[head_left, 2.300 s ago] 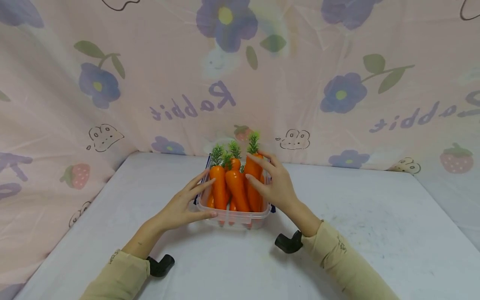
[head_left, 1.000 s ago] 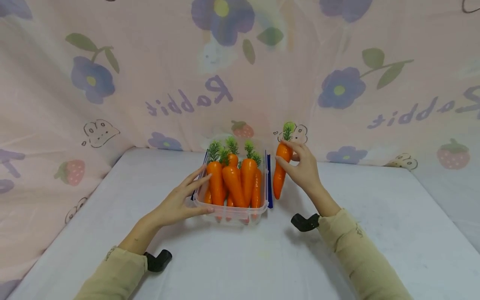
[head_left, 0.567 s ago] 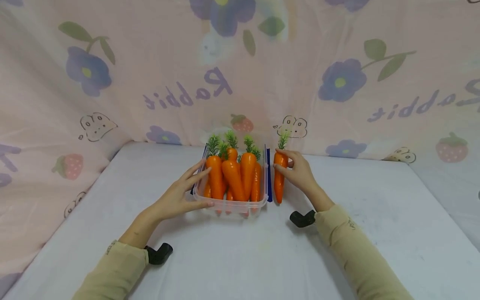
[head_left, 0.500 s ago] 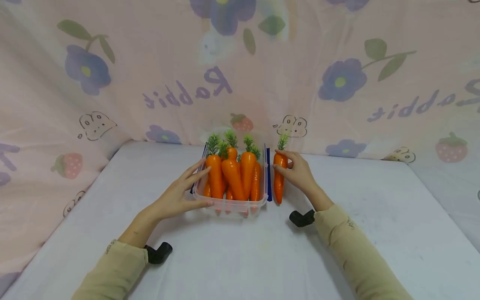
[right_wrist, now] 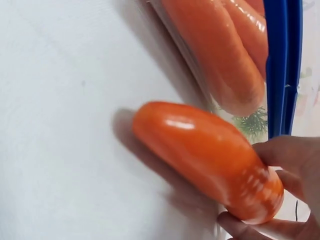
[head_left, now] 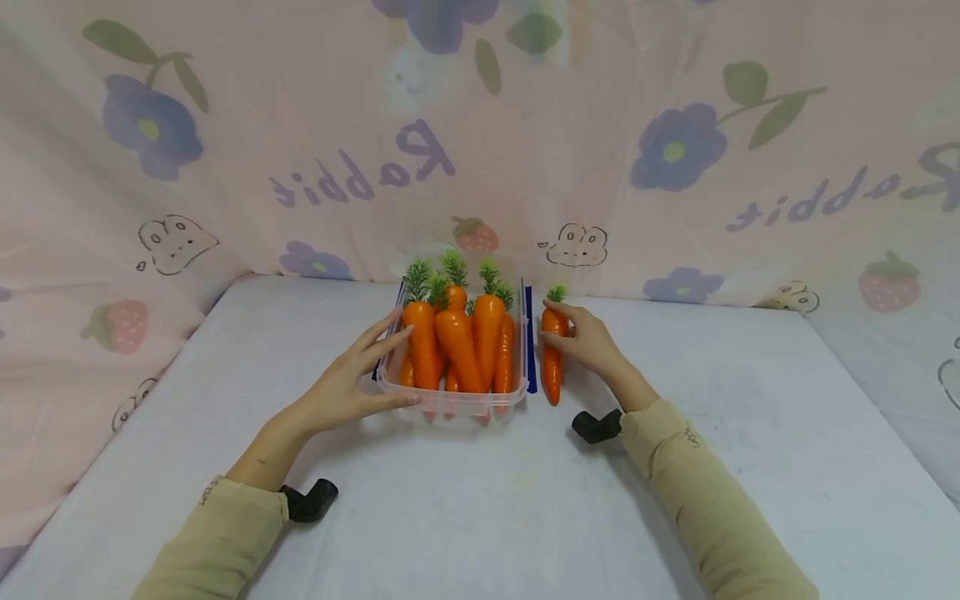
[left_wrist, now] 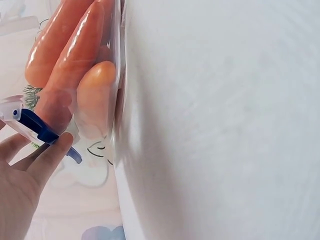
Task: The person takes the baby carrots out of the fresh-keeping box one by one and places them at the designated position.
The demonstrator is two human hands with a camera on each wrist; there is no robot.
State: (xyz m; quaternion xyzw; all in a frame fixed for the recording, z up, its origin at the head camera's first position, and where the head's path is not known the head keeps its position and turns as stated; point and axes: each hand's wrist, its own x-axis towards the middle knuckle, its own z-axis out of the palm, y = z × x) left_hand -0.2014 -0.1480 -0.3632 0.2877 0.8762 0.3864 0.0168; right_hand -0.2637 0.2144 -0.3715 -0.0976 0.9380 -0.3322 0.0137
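Observation:
A clear plastic box stands near the back of the table, with several orange carrots lying inside, green tops toward the back. My left hand rests at the box's left side, fingers spread and fairly straight, thumb at the front rim. In the left wrist view its fingertips touch the blue latch. Right of the box, my right hand pinches a single carrot near its leafy end, between thumb and fingers. That carrot is low over the table; whether it fully rests there I cannot tell.
Another blue latch hangs open between the box and the single carrot. A patterned pink curtain rises behind the white table. Black angled pieces sit at both sleeve cuffs.
My right hand has taken a carrot out of the box, moved it right, and lowered it to beside the box. The left hand has kept its place on the box. The view has shifted slightly.

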